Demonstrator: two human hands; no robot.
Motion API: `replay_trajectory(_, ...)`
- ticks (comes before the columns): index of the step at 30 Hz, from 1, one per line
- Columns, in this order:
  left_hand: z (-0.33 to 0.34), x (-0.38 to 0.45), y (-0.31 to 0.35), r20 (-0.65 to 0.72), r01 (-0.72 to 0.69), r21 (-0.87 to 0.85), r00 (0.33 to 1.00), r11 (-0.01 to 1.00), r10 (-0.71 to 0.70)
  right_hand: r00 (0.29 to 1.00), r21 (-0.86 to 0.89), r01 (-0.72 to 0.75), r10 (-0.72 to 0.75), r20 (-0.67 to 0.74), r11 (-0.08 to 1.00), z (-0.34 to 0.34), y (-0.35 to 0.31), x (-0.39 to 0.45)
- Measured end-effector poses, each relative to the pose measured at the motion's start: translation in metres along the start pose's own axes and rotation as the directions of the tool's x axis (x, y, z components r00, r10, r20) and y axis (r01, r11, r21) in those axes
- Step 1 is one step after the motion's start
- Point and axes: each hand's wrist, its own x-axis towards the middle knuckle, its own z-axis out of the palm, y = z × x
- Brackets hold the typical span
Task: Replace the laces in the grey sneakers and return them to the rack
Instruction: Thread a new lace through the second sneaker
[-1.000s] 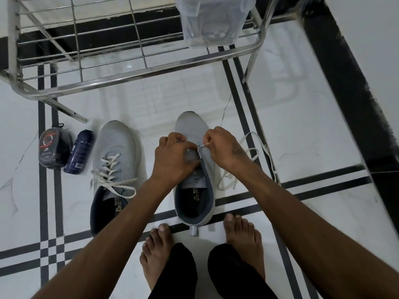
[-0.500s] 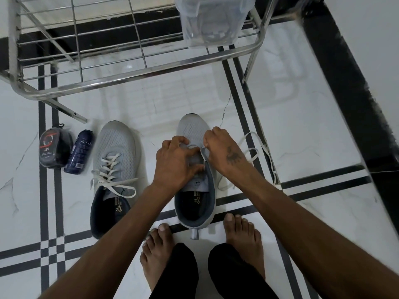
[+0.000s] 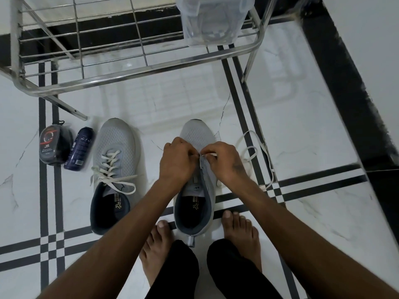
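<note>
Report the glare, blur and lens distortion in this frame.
Head view: the glossy floor mirrors the rack as a pale reflection ahead of the sneakers; wide-angle distortion bows the rack's front rail and splays the forearms; the black wall band at right smears slightly; hands and laces stay sharp, with only soft shadows.

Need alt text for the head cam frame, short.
Both hands, left hand and right hand, thread a white lace into a grey sneaker on the tiled floor. A second, laced sneaker lies to its left, below a metal rack.
</note>
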Motion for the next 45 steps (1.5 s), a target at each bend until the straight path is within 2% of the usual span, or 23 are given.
replay_trajectory(3, 0.004, -0.004, 0.005, -0.083, -0.045, 0.187, 0.995, 0.981, 0.061, 0.999, 0.018, -0.019, 0.020, -0.045, 1.000, 0.005, 0.005, -0.001)
replay_trajectory(6, 0.012, -0.005, 0.002, -0.098, -0.127, 0.327, 0.981, 0.937, 0.168, 0.994, 0.112, -0.031, 0.042, -0.099, 0.993, 0.007, 0.008, -0.004)
replay_trajectory(9, 0.015, -0.004, -0.002, -0.102, -0.153, 0.317, 0.976, 0.936, 0.195, 0.992, 0.178, -0.050, 0.069, -0.105, 0.983, 0.007, 0.012, -0.007)
replay_trajectory(12, 0.011, -0.003, 0.001, -0.038, -0.191, 0.319, 0.976, 0.928, 0.213, 0.997, 0.215, -0.047, 0.059, -0.048, 0.975, 0.008, 0.010, -0.011)
replay_trajectory(17, -0.012, -0.001, -0.004, 0.091, -0.274, 0.187, 0.961, 0.943, 0.261, 0.997, 0.124, -0.055, 0.047, 0.068, 0.991, 0.013, 0.002, -0.025)
replay_trajectory(20, -0.029, -0.003, -0.010, 0.061, -0.295, 0.164, 0.955, 0.941, 0.289, 0.993, 0.162, -0.094, 0.081, 0.087, 0.982, 0.006, 0.000, -0.026)
replay_trajectory(25, -0.060, -0.016, -0.033, -0.210, -0.159, 0.073, 0.963, 0.985, 0.171, 0.992, 0.203, -0.109, 0.093, 0.088, 0.973, -0.003, -0.004, -0.030)
replay_trajectory(28, -0.073, -0.030, -0.054, -0.342, -0.024, -0.052, 0.940, 0.998, 0.005, 0.991, 0.214, -0.122, 0.107, 0.081, 0.969, -0.004, -0.006, -0.032)
replay_trajectory(30, -0.078, -0.037, -0.068, -0.379, 0.073, -0.172, 0.916, 0.982, -0.134, 0.991, 0.209, -0.119, 0.102, 0.088, 0.971, -0.003, -0.008, -0.033)
replay_trajectory(33, -0.085, -0.043, -0.083, -0.450, 0.196, -0.294, 0.835, 0.936, -0.316, 0.991, 0.199, -0.109, 0.091, 0.098, 0.974, -0.001, -0.010, -0.035)
replay_trajectory(34, -0.085, -0.045, -0.086, -0.464, 0.221, -0.263, 0.825, 0.939, -0.324, 0.992, 0.192, -0.099, 0.082, 0.097, 0.976, 0.000, -0.011, -0.035)
replay_trajectory(36, -0.081, -0.048, -0.081, -0.479, 0.201, -0.043, 0.856, 0.979, -0.197, 0.993, 0.172, -0.079, 0.063, 0.096, 0.982, 0.003, -0.011, -0.036)
replay_trajectory(38, -0.070, -0.050, -0.061, -0.423, 0.037, 0.095, 0.906, 0.995, 0.006, 0.993, 0.149, -0.062, 0.046, 0.111, 0.987, 0.006, -0.011, -0.036)
replay_trajectory(41, -0.045, -0.043, -0.024, -0.194, -0.197, 0.139, 0.956, 0.970, 0.222, 0.992, 0.126, -0.044, 0.029, 0.122, 0.991, 0.008, -0.011, -0.034)
replay_trajectory(43, -0.027, -0.035, -0.011, -0.024, -0.204, 0.198, 0.977, 0.959, 0.213, 0.993, 0.125, -0.042, 0.027, 0.119, 0.991, 0.008, -0.012, -0.032)
replay_trajectory(45, -0.018, -0.029, -0.006, 0.042, -0.167, 0.251, 0.986, 0.953, 0.162, 0.992, 0.122, -0.049, 0.035, 0.117, 0.991, 0.009, -0.011, -0.033)
